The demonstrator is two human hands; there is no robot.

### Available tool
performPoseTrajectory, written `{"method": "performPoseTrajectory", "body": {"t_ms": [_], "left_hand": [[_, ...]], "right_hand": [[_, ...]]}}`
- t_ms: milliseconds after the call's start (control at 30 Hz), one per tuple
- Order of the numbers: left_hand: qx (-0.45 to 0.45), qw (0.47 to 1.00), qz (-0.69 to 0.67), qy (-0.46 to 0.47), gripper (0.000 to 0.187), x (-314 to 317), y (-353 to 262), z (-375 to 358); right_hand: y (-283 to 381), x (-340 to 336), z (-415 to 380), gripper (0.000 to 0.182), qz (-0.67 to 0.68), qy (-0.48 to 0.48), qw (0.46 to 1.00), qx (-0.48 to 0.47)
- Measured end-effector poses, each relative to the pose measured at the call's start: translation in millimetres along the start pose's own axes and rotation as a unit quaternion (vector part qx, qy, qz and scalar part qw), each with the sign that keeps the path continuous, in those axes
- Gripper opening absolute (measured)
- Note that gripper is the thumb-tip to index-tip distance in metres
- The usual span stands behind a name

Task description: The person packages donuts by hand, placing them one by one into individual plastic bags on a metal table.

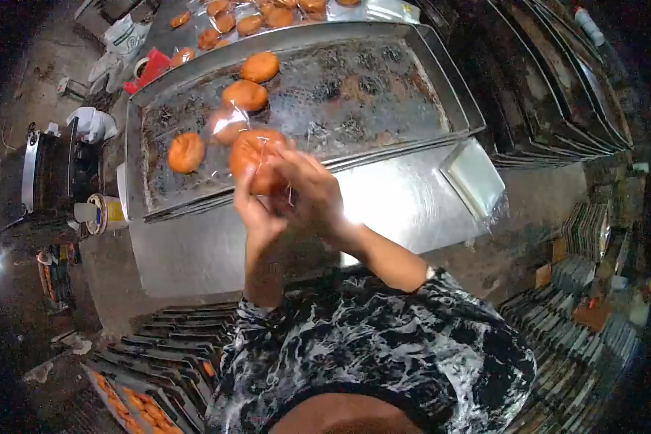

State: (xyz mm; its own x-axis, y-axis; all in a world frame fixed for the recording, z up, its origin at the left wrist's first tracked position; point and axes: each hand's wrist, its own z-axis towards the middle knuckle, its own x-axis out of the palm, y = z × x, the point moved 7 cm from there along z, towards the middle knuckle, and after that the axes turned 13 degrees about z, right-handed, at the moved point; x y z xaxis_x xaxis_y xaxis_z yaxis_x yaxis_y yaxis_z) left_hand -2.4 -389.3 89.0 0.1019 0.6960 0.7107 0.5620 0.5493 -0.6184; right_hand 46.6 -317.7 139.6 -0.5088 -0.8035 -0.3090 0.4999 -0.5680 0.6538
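Above the near edge of a large metal baking tray [383, 108], both my hands are closed around a round brown bun [252, 153]. Shiny clear plastic shows over the bun. My left hand [254, 210] grips it from below and the left. Fingers of my right hand [311, 181] press on its right side. On the tray beyond lie several more buns, among them one at the far side [260, 66], one in the middle [244, 95] and one to the left [186, 152]. Glare covers another bun [228, 125] just behind the held one.
A stack of clear plastic bags [477, 177] lies at the right of the steel table [188, 253]. Wrapped buns [249, 26] are spread beyond the tray. Stacked dark trays [550, 79] stand at the right, with more racks below. A bucket [107, 213] sits at the left.
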Motion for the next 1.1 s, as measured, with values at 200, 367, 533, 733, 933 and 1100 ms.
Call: {"method": "performPoseTrajectory", "body": {"t_ms": [200,367,533,733,933,1100], "left_hand": [[-0.028,0.992,0.122,-0.022,0.034,-44,65,1],[0.079,0.656,0.69,0.296,0.029,-84,155,-1],[0.102,0.677,0.655,0.319,0.033,-152,181,-20],[0.019,0.741,0.634,0.218,0.034,-122,160,15],[-0.034,0.763,0.636,0.11,0.025,-73,152,-15],[0.111,0.766,0.629,0.077,0.015,-38,130,-26]], "right_hand": [[-71,-15,-9,0.041,0.051,-0.022,0.968,0.243],[-104,-58,142,0.029,0.018,-0.034,0.984,0.175],[-59,-14,37,0.034,0.087,0.083,0.992,0.046],[-78,-17,-192,0.036,0.156,0.321,0.881,0.309],[-75,-51,-188,0.023,0.136,0.272,0.848,0.435],[-68,-58,-181,0.031,0.088,0.08,0.879,0.461]]}}
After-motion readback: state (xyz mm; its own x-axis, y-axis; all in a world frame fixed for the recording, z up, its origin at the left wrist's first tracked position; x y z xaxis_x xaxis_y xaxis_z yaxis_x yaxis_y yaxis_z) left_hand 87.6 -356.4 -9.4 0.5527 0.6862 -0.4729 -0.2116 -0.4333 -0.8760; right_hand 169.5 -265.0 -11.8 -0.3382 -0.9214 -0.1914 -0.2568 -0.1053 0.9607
